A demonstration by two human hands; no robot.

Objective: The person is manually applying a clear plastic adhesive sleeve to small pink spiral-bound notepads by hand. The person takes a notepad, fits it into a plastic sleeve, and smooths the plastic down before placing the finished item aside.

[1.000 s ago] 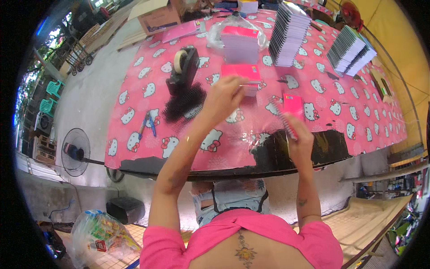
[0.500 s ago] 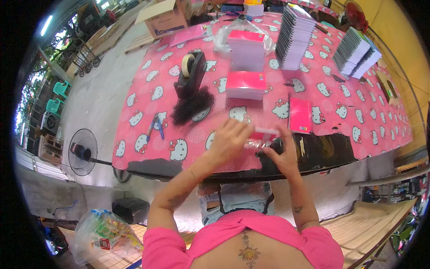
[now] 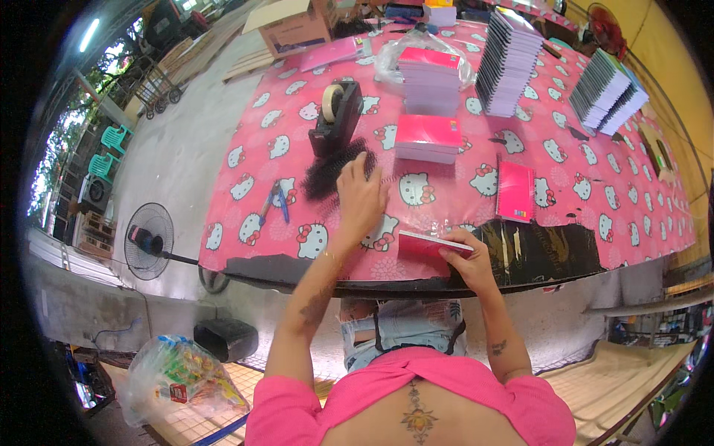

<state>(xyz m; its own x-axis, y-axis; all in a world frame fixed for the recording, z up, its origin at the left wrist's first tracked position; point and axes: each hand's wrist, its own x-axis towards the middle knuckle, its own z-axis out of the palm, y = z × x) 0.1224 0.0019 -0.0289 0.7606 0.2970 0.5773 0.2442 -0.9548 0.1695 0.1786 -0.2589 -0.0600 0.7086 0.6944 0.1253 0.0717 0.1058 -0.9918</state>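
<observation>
My right hand (image 3: 470,262) grips the right end of a small pink-covered notebook (image 3: 428,244), thumb on one face and fingers on the other. The notebook is tilted, with its pale edge upward, just above the front of the table. My left hand (image 3: 361,197) reaches out to the pile of black spiral binding coils (image 3: 331,175), its fingers apart at the pile's right side. Whether a fingertip touches a coil is hard to make out. A pink spiral notebook (image 3: 516,192) lies flat to the right of my right hand.
Beyond the coils stands a black tape dispenser (image 3: 336,123); blue-handled pliers (image 3: 275,202) lie left. Pink pads (image 3: 428,134) are stacked mid-table, with tall piles of spiral notebooks (image 3: 509,67) behind. A cardboard box (image 3: 294,30) sits at the far left. The front tablecloth is torn, showing black (image 3: 550,249).
My left hand has left the notebook and moved left and away from me to the coils. My right hand keeps the notebook, now tilted. The whole view has shifted slightly.
</observation>
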